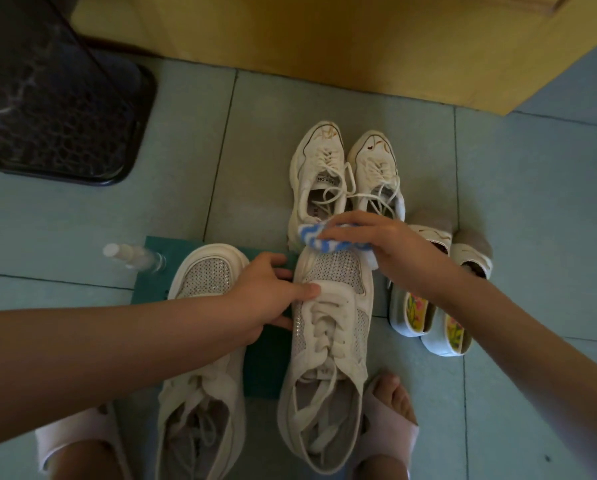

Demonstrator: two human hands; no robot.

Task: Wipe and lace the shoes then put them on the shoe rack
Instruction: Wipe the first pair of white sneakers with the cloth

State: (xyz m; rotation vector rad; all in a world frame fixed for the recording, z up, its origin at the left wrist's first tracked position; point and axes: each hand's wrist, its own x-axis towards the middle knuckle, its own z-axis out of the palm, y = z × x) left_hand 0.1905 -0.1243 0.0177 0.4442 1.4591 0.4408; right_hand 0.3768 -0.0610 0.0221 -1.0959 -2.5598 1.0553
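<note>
Your right hand (376, 251) has its fingers curled over a soft blue-and-white striped cloth (328, 241), gripping it and pressing it onto the toe of the mesh sneaker (328, 341) in the middle of your view. Your left hand (265, 292) clamps that same shoe from its 9 o'clock side, thumb laid across the top of the tongue and fingers wrapped down the side wall. The shoe is off-white, with a sparkly perforated toe panel, flat wide laces and a thick rounded sole. You have six shoes in three pairs. Its twin sneaker (200, 341) lies just beside it at 9 o'clock, partly under your left forearm, and both rest on one teal mat (265, 362). Two white lace-up trainers (316, 174) with thin loose cords stand at 12 o'clock, their heels partly hidden by the cloth and hand. Two pale slip-on shoes (428, 317) with floral insoles sit at 3 o'clock, behind your right wrist. One clear spray bottle (134, 256) lies at 10 o'clock on the mat's corner. Farther out at 10 o'clock is a black textured floor mat (65, 133), and a yellow wooden panel (324, 36) stands at 12 o'clock on the pale tiled floor (532, 202). Your feet in pink slippers (390, 433) flank the shoes at 6 o'clock.
</note>
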